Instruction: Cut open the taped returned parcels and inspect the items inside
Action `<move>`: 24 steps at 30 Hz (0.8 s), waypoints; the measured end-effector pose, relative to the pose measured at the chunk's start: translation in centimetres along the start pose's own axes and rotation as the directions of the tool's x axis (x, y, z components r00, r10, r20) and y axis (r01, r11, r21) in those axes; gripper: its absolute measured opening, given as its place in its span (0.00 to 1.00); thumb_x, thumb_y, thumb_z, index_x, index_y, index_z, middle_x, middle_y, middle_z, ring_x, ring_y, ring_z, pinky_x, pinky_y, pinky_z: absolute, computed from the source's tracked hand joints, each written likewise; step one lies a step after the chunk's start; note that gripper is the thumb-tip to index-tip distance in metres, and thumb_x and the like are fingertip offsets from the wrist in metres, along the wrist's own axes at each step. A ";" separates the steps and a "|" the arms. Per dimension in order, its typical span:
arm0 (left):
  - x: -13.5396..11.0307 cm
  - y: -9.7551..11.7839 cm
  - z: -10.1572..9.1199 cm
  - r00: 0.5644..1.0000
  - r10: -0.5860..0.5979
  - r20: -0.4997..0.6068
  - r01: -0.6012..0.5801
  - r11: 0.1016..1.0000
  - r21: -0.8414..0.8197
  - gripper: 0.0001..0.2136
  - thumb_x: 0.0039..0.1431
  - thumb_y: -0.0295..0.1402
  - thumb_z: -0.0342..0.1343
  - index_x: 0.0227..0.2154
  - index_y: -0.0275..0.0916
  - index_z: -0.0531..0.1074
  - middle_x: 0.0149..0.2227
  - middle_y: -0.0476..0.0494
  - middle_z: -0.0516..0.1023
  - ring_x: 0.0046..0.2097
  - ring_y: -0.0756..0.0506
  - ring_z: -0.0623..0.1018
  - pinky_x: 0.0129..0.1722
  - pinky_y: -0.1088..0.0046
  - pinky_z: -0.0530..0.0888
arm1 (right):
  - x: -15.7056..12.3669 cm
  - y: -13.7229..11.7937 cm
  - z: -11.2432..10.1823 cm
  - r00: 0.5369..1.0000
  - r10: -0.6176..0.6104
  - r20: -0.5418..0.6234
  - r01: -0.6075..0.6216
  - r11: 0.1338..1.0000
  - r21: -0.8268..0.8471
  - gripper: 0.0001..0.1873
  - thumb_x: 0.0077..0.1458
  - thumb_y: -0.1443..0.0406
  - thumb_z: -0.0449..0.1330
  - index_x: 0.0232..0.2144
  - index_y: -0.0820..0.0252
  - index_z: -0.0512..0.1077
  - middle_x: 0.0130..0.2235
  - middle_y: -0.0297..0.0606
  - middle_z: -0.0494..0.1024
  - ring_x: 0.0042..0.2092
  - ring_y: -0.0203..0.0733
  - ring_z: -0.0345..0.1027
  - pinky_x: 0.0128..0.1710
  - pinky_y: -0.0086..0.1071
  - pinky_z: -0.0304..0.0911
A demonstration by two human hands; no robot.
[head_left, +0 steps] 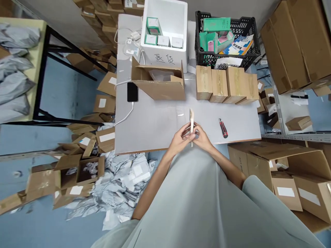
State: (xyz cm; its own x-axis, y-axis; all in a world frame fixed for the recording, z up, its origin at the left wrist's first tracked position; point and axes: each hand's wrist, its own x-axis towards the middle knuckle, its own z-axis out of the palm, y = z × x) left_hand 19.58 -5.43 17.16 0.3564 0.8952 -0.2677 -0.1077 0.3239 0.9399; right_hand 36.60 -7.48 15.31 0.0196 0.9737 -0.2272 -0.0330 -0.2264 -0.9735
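Note:
Both my hands meet at the near edge of the grey table (155, 131). My left hand (179, 139) and my right hand (201, 136) pinch a flat piece of cardboard (191, 119) that stands on edge, seen edge-on. A thin clear film, perhaps tape, glints on the table just left of it. A red and black utility knife (223, 128) lies a little to the right of my right hand.
An open cardboard box (157, 82), a white foam box (165, 31) with small green packs, a black crate (224, 38) and a row of taped cartons (227, 84) stand at the back. A phone (132, 92) charges at left. Boxes and mailer bags litter the floor.

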 end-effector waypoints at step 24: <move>-1.1 1.2 0.1 0.982 -0.137 -0.128 0.140 0.990 0.011 0.30 0.55 0.62 0.76 0.46 0.39 0.85 0.49 0.36 0.90 0.53 0.33 0.87 0.56 0.54 0.84 | -0.2 -4.5 -3.8 0.987 0.099 -0.126 -0.051 0.938 0.343 0.28 0.57 0.44 0.77 0.50 0.49 0.72 0.48 0.37 0.89 0.51 0.52 0.85 0.50 0.41 0.80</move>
State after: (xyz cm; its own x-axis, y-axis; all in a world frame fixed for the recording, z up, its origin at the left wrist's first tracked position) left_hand 19.18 -6.06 18.57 0.2464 0.8739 -0.4190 -0.0469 0.4425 0.8955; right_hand 40.54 -6.75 19.66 0.1417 0.9353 -0.3243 -0.3749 -0.2525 -0.8920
